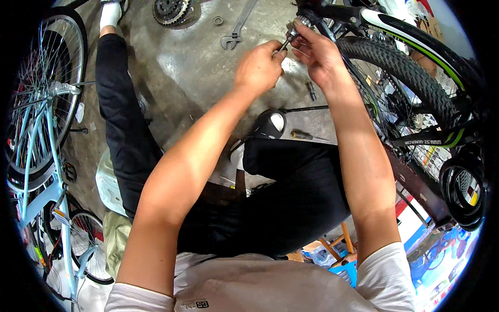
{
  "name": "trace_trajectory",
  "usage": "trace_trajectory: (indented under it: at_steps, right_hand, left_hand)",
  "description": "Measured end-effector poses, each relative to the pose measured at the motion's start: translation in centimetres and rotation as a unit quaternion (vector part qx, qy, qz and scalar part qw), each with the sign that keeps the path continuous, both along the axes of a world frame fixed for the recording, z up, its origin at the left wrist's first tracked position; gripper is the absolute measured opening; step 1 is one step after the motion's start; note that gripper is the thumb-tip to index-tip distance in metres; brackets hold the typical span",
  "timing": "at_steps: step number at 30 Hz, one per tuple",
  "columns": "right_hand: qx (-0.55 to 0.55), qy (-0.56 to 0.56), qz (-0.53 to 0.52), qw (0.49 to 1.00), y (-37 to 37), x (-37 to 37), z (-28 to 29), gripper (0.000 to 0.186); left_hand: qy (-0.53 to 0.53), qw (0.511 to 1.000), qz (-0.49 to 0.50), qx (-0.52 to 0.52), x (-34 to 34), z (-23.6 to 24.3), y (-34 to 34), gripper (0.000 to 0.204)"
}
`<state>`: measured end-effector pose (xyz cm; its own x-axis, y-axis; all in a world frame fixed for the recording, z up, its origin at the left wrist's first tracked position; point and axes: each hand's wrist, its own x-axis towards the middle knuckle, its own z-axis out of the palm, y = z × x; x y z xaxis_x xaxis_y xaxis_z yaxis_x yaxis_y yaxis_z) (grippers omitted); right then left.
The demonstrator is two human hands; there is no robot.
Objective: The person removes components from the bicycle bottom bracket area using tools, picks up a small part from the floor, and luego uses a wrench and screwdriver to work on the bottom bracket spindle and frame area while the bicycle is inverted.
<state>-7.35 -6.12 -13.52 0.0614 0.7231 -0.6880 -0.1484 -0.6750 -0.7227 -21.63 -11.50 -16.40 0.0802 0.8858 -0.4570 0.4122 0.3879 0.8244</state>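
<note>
My left hand [260,66] is closed around a thin, dark metal rod-like tool [284,44], its far end meeting a silver metal part [292,34] at the bicycle's frame. On the other side, my right hand [318,54] has its thumb and fingertips pressed around that silver part, the lower fingers curled. The part sits low on a black, white and green bicycle frame [410,36]. My fingers cover much of it, so its exact kind is hidden. Both hands work close together, just above the concrete floor [192,67].
An adjustable wrench [232,39], a metal ring [218,21] and a toothed chainring [171,10] lie ahead. Near my foot are a small dark cylinder [311,91] and a screwdriver [306,135]. A light-blue bicycle [48,125] stands left; a knobbly tyre [405,67] is at right.
</note>
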Motion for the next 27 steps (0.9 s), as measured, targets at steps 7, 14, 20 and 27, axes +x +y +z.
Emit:
trace_trajectory:
  at_steps: [7, 14, 20, 27]
  right_hand:
    - [0.001, -0.01, 0.0, 1.0, 0.1, -0.2, 0.0, 0.023]
    - [-0.002, -0.013, 0.001, 1.0, 0.2, -0.2, -0.1, 0.021]
    - [0.005, -0.004, 0.004, 1.0, -0.1, 0.0, -0.1, 0.022]
    - [0.006, -0.014, 0.007, 1.0, 0.0, -0.2, 0.0, 0.023]
  left_hand:
    - [-0.032, 0.999, 0.02, -0.005, -0.6, 0.5, -0.2, 0.036]
    - [0.015, 1.0, 0.008, 0.023, -0.6, -0.2, -0.2, 0.033]
    - [-0.002, 1.0, 0.022, 0.004, -0.5, 0.5, -0.4, 0.032]
    - [0.0, 0.999, 0.031, 0.016, -0.4, 0.1, -0.2, 0.031]
